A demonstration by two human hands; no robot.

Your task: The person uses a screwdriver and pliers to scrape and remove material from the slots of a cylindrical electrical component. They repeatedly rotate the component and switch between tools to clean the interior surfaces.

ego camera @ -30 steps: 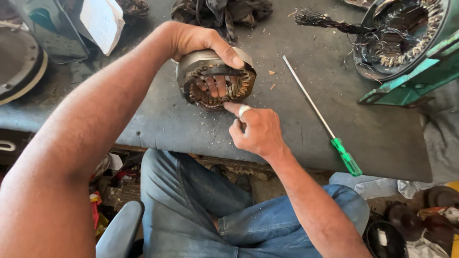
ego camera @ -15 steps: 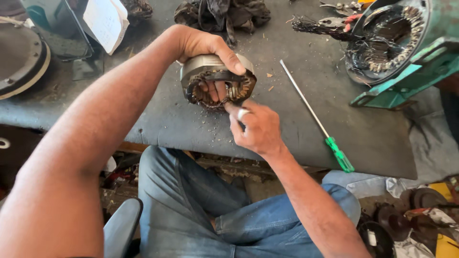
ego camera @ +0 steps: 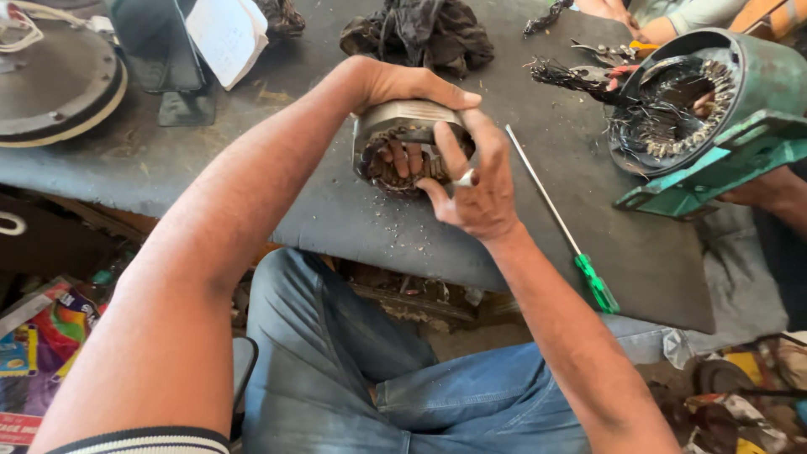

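A round metal motor stator [ego camera: 402, 118] with slotted inner teeth stands on edge on the dark grey workbench [ego camera: 336, 227]. My left hand [ego camera: 403, 88] grips it from above, with the fingers curled through the bore. My right hand [ego camera: 475, 181], wearing a ring, lies against the stator's right rim, its index finger laid over the outer shell. Metal crumbs lie on the bench under the stator.
A long screwdriver with a green handle [ego camera: 561, 231] lies to the right. A large green motor housing [ego camera: 702, 105] with frayed windings sits at the far right, another person's arm [ego camera: 769, 189] beside it. A dark rag [ego camera: 420, 34] lies behind, a round cover [ego camera: 55, 80] at left.
My right hand has risen from below the stator's front onto its right rim. The left hand has kept its grip.
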